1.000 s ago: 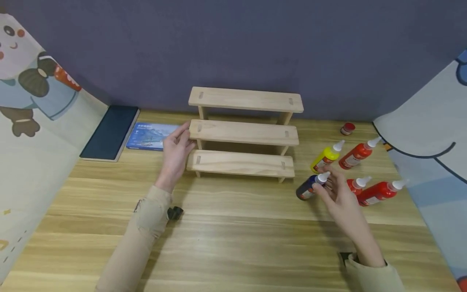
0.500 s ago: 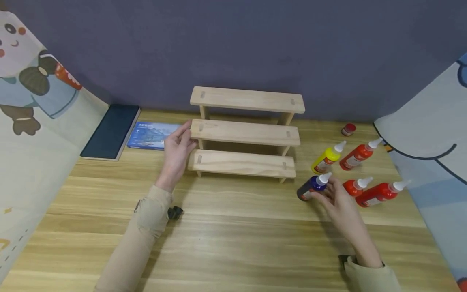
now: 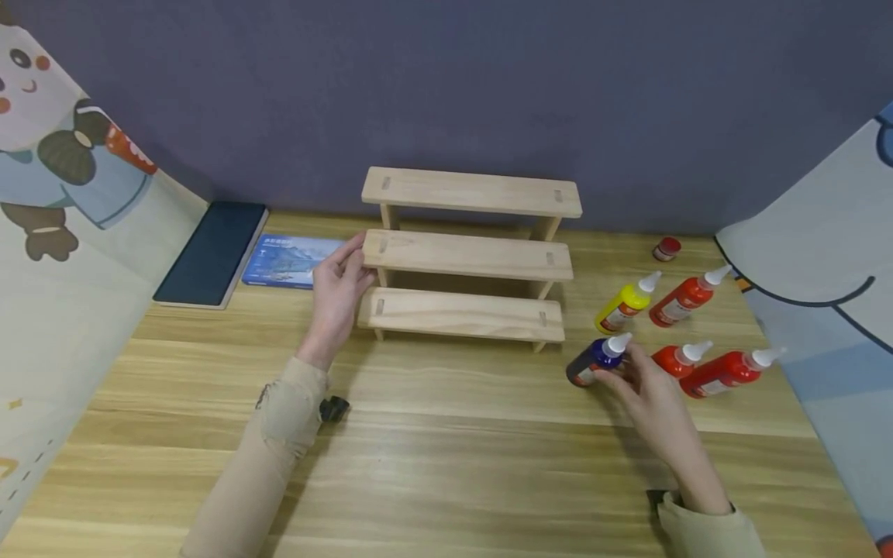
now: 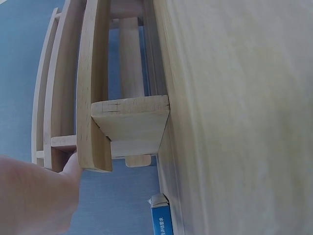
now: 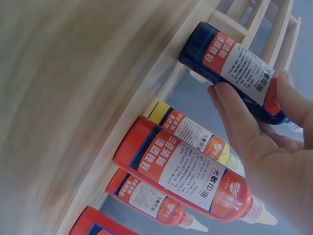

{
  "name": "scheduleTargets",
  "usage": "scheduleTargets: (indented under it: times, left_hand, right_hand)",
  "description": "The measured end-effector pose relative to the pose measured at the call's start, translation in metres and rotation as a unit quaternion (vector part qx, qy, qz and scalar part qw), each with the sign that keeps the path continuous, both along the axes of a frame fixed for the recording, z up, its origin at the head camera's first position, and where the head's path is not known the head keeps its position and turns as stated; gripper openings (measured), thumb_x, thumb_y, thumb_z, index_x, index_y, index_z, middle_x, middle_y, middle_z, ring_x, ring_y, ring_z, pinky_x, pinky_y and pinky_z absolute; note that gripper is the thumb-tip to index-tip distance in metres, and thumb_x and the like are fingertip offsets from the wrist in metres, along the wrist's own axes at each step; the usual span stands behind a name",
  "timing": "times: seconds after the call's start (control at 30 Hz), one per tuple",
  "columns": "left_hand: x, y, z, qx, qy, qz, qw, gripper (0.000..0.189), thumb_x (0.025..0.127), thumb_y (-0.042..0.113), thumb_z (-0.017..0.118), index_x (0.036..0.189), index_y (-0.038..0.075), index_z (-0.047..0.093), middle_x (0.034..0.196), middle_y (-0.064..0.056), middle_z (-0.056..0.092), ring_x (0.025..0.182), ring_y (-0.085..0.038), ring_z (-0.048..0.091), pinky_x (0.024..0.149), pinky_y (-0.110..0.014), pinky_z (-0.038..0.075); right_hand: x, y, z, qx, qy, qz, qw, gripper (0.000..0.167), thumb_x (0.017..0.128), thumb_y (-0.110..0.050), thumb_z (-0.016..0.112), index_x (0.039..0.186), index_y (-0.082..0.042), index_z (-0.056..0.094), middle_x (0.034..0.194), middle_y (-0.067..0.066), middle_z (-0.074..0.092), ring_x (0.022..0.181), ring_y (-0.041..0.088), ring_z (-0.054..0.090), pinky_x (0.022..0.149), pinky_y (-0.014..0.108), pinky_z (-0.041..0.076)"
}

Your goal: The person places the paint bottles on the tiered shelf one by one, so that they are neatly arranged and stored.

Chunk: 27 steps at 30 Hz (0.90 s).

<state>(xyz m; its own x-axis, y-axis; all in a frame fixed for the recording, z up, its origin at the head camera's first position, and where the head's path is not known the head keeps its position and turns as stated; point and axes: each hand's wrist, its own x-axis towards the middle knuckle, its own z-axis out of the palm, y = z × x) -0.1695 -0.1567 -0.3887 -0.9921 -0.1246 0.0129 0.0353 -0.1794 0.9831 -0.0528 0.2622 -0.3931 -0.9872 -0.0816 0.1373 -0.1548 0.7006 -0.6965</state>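
My left hand [image 3: 336, 298] holds the left end of a three-tiered wooden display rack [image 3: 467, 253] at its middle step, as the head view shows. In the left wrist view, the thumb reaches in beside the end of a step of the rack [image 4: 88, 132]; the other fingers are mostly hidden. My right hand [image 3: 652, 391] pinches a dark blue squeeze bottle [image 3: 594, 362] with a white nozzle, just right of the rack. In the right wrist view, thumb and fingers lie on opposite sides of this labelled bottle [image 5: 234, 68]. Its base is close to the tabletop; contact is unclear.
A yellow bottle [image 3: 623, 306] and a red bottle [image 3: 682, 300] stand behind my right hand, with more red bottles [image 3: 722, 373] to its right. A small red-lidded jar [image 3: 667, 248] sits farther back. Left lie a blue box [image 3: 289, 260] and a dark book [image 3: 212, 253].
My right hand's fingers have shifted from near the blue bottle's nozzle down onto its body. The bottle has hardly moved. My left hand keeps its place on the rack.
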Motion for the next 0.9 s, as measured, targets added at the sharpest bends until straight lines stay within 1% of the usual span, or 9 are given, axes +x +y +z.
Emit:
scheduleTargets:
  times: [0.17, 0.3, 0.4, 0.53, 0.6, 0.67, 0.73, 0.83, 0.9]
  left_hand:
    - [-0.001, 0.000, 0.000, 0.000, 0.000, -0.003, 1.0000, 0.045, 0.117, 0.013, 0.044, 0.161, 0.001, 0.044, 0.163, -0.021, 0.046, 0.144, -0.030, 0.052, 0.115, -0.032, 0.052]
    - [-0.002, 0.001, -0.001, 0.002, -0.001, -0.004, 1.0000, 0.045, 0.117, 0.013, 0.043, 0.161, 0.001, 0.043, 0.162, -0.022, 0.046, 0.144, -0.030, 0.052, 0.115, -0.031, 0.052]
    - [-0.002, 0.001, 0.000, 0.002, -0.002, -0.003, 1.0000, 0.045, 0.117, 0.012, 0.043, 0.161, 0.000, 0.043, 0.162, -0.022, 0.046, 0.144, -0.030, 0.052, 0.115, -0.030, 0.052]
    - [-0.002, 0.001, 0.000, 0.002, -0.003, -0.001, 1.0000, 0.045, 0.117, 0.011, 0.043, 0.161, 0.000, 0.043, 0.162, -0.022, 0.046, 0.145, -0.031, 0.052, 0.114, -0.030, 0.052]
    - [-0.002, 0.001, 0.000, 0.002, -0.003, -0.001, 1.0000, 0.045, 0.117, 0.012, 0.043, 0.161, 0.000, 0.043, 0.163, -0.022, 0.046, 0.145, -0.030, 0.051, 0.114, -0.030, 0.053]
    - [-0.002, 0.001, 0.000, 0.002, -0.003, 0.000, 1.0000, 0.045, 0.117, 0.011, 0.043, 0.161, 0.000, 0.043, 0.163, -0.021, 0.045, 0.146, -0.030, 0.051, 0.114, -0.030, 0.052]
    - [-0.002, 0.001, 0.000, 0.003, -0.002, 0.000, 1.0000, 0.046, 0.117, 0.011, 0.043, 0.161, 0.000, 0.043, 0.163, -0.022, 0.045, 0.146, -0.031, 0.051, 0.115, -0.030, 0.052]
    - [-0.002, 0.001, 0.000, 0.003, -0.002, 0.000, 1.0000, 0.046, 0.117, 0.011, 0.043, 0.161, -0.001, 0.042, 0.163, -0.023, 0.044, 0.146, -0.032, 0.050, 0.115, -0.030, 0.052]
    - [-0.001, 0.001, 0.000, 0.003, -0.001, 0.000, 1.0000, 0.046, 0.117, 0.011, 0.042, 0.161, -0.001, 0.042, 0.163, -0.023, 0.044, 0.146, -0.032, 0.050, 0.115, -0.030, 0.052]
  right_hand:
    - [0.000, -0.001, 0.001, 0.009, 0.008, 0.000, 0.9999, 0.034, 0.097, -0.001, 0.079, 0.125, 0.008, 0.062, 0.117, 0.029, 0.072, 0.105, 0.047, 0.073, 0.083, 0.026, 0.066]
    - [0.000, -0.001, 0.001, 0.013, 0.007, -0.001, 0.9999, 0.034, 0.097, -0.001, 0.079, 0.125, 0.008, 0.062, 0.117, 0.030, 0.072, 0.105, 0.048, 0.073, 0.083, 0.047, 0.068]
    - [0.001, -0.001, 0.002, 0.011, 0.006, 0.001, 0.9999, 0.034, 0.097, -0.003, 0.079, 0.125, 0.007, 0.062, 0.118, 0.030, 0.072, 0.106, 0.047, 0.073, 0.083, 0.032, 0.068]
    - [0.000, -0.001, 0.005, 0.001, 0.016, 0.008, 0.9998, 0.034, 0.097, -0.002, 0.079, 0.126, 0.007, 0.062, 0.118, 0.030, 0.072, 0.107, 0.047, 0.073, 0.081, 0.004, 0.053]
    - [-0.001, -0.002, 0.008, 0.001, 0.022, 0.010, 0.9997, 0.034, 0.098, -0.001, 0.079, 0.126, 0.007, 0.062, 0.118, 0.030, 0.072, 0.107, 0.048, 0.073, 0.081, 0.008, 0.056]
    - [-0.002, -0.002, 0.011, 0.004, 0.028, 0.009, 0.9995, 0.035, 0.098, -0.002, 0.078, 0.128, 0.007, 0.062, 0.119, 0.030, 0.072, 0.107, 0.049, 0.073, 0.082, 0.025, 0.066]
    - [-0.003, -0.002, 0.015, 0.011, 0.035, 0.007, 0.9993, 0.036, 0.098, -0.002, 0.079, 0.128, 0.006, 0.062, 0.119, 0.030, 0.073, 0.107, 0.049, 0.073, 0.081, 0.025, 0.066]
    - [-0.004, -0.002, 0.019, 0.014, 0.046, 0.006, 0.9988, 0.035, 0.096, 0.000, 0.080, 0.126, 0.006, 0.063, 0.118, 0.030, 0.074, 0.106, 0.047, 0.073, 0.079, 0.012, 0.060]
    - [-0.006, -0.001, 0.024, 0.015, 0.053, 0.004, 0.9985, 0.035, 0.095, 0.000, 0.080, 0.126, 0.006, 0.064, 0.117, 0.029, 0.074, 0.104, 0.046, 0.073, 0.072, 0.000, 0.047]
